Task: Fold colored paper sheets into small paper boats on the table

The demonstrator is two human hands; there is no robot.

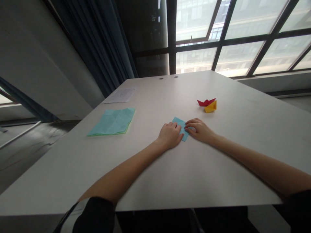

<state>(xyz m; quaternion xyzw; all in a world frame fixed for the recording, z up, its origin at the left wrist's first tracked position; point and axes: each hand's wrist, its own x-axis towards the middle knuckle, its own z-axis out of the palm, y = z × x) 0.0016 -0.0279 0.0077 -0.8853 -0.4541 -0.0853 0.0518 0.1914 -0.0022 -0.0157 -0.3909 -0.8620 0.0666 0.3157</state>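
A small folded piece of light blue paper (179, 121) lies on the white table in front of me, partly hidden under my fingers. My left hand (169, 135) rests over its left part, fingers bent and pressing it down, with the thumb near the lower edge. At the right side of the paper, the fingertips and thumb of my right hand (198, 129) close on its edge. Just beyond my right hand sit a red folded paper boat (206, 102) and a yellow folded paper piece (211, 107), touching or nearly so.
To the left lies a stack of creased light blue and green paper sheets (113, 122). Behind it is a white printed sheet (119, 95). The white table (155, 181) reaches back toward windows (196, 58) and a dark blue curtain (97, 42).
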